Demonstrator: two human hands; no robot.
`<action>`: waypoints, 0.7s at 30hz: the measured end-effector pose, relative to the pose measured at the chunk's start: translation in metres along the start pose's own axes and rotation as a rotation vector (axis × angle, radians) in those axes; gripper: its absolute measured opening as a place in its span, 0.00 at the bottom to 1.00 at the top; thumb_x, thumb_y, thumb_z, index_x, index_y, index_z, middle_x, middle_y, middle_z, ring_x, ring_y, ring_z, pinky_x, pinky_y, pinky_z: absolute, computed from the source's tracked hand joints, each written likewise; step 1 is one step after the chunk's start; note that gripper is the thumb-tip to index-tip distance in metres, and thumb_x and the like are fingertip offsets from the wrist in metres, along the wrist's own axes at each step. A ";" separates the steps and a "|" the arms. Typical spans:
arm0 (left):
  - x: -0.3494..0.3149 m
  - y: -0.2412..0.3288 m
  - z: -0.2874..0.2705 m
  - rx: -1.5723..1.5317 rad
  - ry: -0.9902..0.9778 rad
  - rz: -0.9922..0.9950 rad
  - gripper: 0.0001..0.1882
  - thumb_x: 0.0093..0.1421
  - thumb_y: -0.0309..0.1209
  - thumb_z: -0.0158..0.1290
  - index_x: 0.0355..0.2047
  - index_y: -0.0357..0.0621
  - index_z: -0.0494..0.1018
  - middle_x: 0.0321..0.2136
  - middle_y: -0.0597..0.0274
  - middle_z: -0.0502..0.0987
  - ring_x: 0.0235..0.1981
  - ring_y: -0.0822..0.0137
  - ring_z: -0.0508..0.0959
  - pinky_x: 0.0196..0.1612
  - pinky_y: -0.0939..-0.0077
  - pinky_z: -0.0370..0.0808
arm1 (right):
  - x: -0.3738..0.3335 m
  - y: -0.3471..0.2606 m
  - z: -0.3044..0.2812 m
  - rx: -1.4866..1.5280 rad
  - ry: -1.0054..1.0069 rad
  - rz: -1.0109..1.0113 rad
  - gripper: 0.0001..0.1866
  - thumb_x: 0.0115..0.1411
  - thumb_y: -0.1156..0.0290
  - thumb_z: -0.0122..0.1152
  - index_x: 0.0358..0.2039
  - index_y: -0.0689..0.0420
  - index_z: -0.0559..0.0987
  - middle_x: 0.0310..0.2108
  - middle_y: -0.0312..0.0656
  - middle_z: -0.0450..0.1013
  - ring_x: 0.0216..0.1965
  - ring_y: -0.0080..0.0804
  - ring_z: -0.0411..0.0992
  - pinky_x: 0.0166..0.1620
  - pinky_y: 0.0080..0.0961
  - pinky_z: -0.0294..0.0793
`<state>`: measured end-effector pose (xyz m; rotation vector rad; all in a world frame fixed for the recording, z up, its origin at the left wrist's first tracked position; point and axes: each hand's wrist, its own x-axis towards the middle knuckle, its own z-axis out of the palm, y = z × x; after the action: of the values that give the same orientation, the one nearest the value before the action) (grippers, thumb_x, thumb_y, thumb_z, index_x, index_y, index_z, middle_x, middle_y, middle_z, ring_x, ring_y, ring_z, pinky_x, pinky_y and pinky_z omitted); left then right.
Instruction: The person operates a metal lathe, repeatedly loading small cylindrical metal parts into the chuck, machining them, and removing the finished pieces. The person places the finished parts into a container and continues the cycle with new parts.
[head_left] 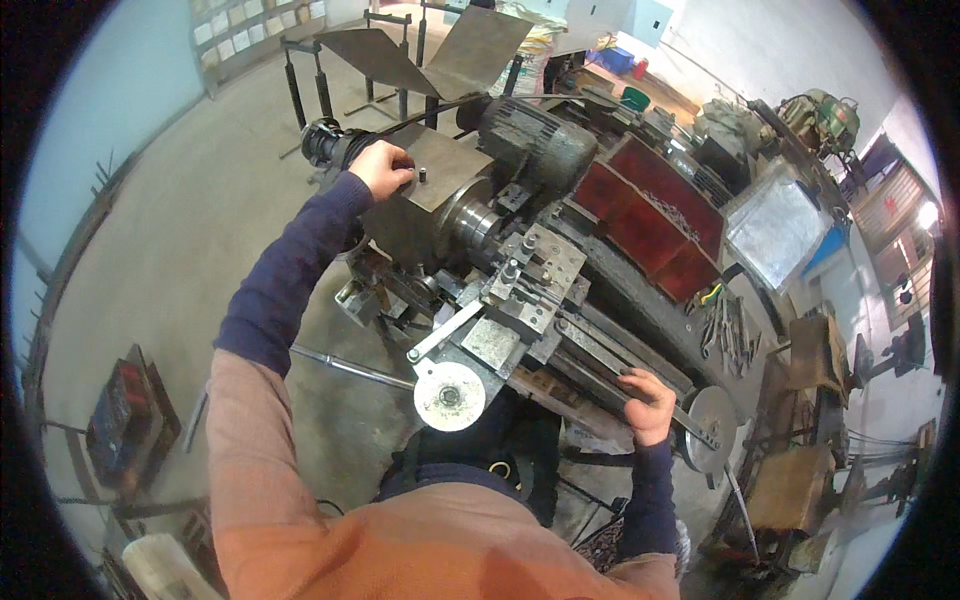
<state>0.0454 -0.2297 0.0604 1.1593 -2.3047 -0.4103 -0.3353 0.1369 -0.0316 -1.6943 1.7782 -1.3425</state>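
Observation:
My left hand (382, 170) is at the top plate of the lathe's headstock (440, 160), with its fingers curled together. What they pinch, if anything, is hidden. Just right of the fingertips a small dark cylindrical piece (422, 175) stands upright on the plate. My right hand (648, 405) rests by the slide rails (610, 365) at the right end of the lathe, its fingers bent but apart, with nothing visible in them. Between my hands lie the round metal chuck (472, 220), the tool post (530, 280) and a pale round handwheel (449, 396).
A dark motor (537, 135) sits behind the headstock. Beyond the bed are a reddish-brown tray (650, 210), a sheet-metal panel (772, 225) and several hand tools (728, 330). A larger disc wheel (711, 428) stands right of my right hand; a lever bar (350, 366) juts left.

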 end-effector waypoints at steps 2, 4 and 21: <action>0.002 -0.012 0.000 -0.076 -0.033 -0.035 0.13 0.48 0.30 0.54 0.32 0.33 0.76 0.23 0.52 0.78 0.22 0.64 0.77 0.29 0.71 0.73 | -0.009 0.003 -0.008 -0.030 0.022 0.055 0.20 0.34 0.69 0.52 0.30 0.61 0.79 0.35 0.50 0.74 0.39 0.40 0.73 0.45 0.27 0.68; 0.003 -0.002 0.001 -0.122 -0.056 -0.053 0.13 0.48 0.30 0.54 0.31 0.32 0.76 0.22 0.53 0.78 0.21 0.66 0.76 0.27 0.72 0.73 | -0.019 0.009 -0.016 0.000 0.036 0.059 0.20 0.33 0.71 0.50 0.30 0.64 0.79 0.34 0.48 0.73 0.37 0.36 0.72 0.44 0.25 0.68; -0.093 0.066 -0.023 -0.567 -0.057 0.017 0.19 0.59 0.29 0.48 0.49 0.30 0.64 0.35 0.58 0.74 0.33 0.72 0.74 0.36 0.79 0.71 | -0.156 0.015 -0.091 -0.077 0.428 0.241 0.18 0.38 0.74 0.52 0.33 0.64 0.78 0.35 0.46 0.75 0.42 0.36 0.72 0.48 0.30 0.67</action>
<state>0.0623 -0.1162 0.0814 0.8469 -2.0372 -1.0205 -0.3787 0.3119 -0.0534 -1.2364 2.2065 -1.6294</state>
